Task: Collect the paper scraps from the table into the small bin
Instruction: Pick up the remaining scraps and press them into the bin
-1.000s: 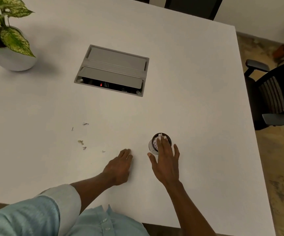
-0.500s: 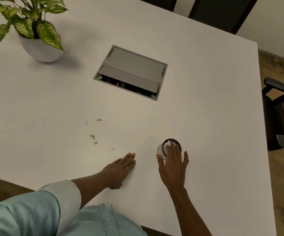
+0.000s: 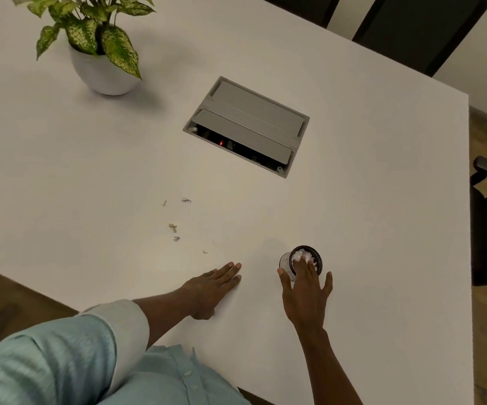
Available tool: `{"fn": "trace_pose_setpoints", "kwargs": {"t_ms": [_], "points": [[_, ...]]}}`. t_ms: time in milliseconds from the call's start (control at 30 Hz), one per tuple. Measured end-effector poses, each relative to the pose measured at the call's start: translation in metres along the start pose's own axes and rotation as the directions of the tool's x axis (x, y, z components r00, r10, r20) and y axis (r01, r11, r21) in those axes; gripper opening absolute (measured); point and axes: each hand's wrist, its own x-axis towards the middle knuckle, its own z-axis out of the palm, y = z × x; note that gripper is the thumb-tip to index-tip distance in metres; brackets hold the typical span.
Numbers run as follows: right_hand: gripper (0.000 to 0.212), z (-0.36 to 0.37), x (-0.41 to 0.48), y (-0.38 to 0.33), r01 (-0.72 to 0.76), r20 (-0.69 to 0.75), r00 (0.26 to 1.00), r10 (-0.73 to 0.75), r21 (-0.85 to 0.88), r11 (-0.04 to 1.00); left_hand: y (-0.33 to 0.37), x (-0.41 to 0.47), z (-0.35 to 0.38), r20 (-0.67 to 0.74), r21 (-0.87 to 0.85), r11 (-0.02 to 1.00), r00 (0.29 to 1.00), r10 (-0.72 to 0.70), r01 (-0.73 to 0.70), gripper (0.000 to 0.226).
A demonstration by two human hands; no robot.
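white table (image 3: pixel 353 200) fills the frame, wood floor at right. left hand (image 3: pixel 211 283) lies flat, fingers extended; right hand (image 3: pixel 305 290) spread wide over the small bin (image 3: pixel 286 263); paper scraps (image 3: pixel 173 227) at centre.

No text, label, brand, number or sign is legible anywhere in view.

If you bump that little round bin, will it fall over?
Probably it could. The small bin looks little and light, holding only paper scraps, so a nudge may slide or tip it. Its round shape means it might roll if it falls. The right hand over its top likely steadies it.
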Motion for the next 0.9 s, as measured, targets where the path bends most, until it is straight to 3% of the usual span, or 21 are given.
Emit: {"fn": "trace_pose_setpoints", "kwargs": {"t_ms": [200,333,467,733,833,900], "points": [[0.029,-0.012,-0.006,-0.01,0.101,-0.348,0.935,-0.065,0.088,0.991,-0.008,-0.012,0.006,-0.057,-0.044,0.999,0.998,0.002,-0.004,0.094],[0.015,-0.013,-0.009,-0.028,0.265,-0.437,0.881,-0.181,0.139,0.954,-0.023,-0.035,0.018,-0.144,-0.198,0.979,0.987,-0.066,0.037,0.073],[0.021,-0.003,-0.009,-0.062,0.313,-0.235,0.941,-0.244,0.328,0.891,-0.037,-0.063,0.025,-0.225,-0.347,0.925,0.944,-0.24,0.153,0.045],[0.023,0.052,0.011,-0.131,0.383,0.105,0.898,-0.428,0.294,0.876,-0.08,-0.113,0.049,-0.283,-0.372,0.856,0.834,-0.473,0.36,0.092],[0.028,0.064,0.02,-0.154,0.389,0.174,0.882,-0.439,0.259,0.884,-0.093,-0.116,0.047,-0.275,-0.4,0.831,0.814,-0.511,0.387,0.088],[0.03,0.07,0.023,-0.166,0.392,0.223,0.872,-0.436,0.215,0.894,-0.096,-0.114,0.043,-0.275,-0.46,0.798,0.792,-0.545,0.389,0.074]]}}
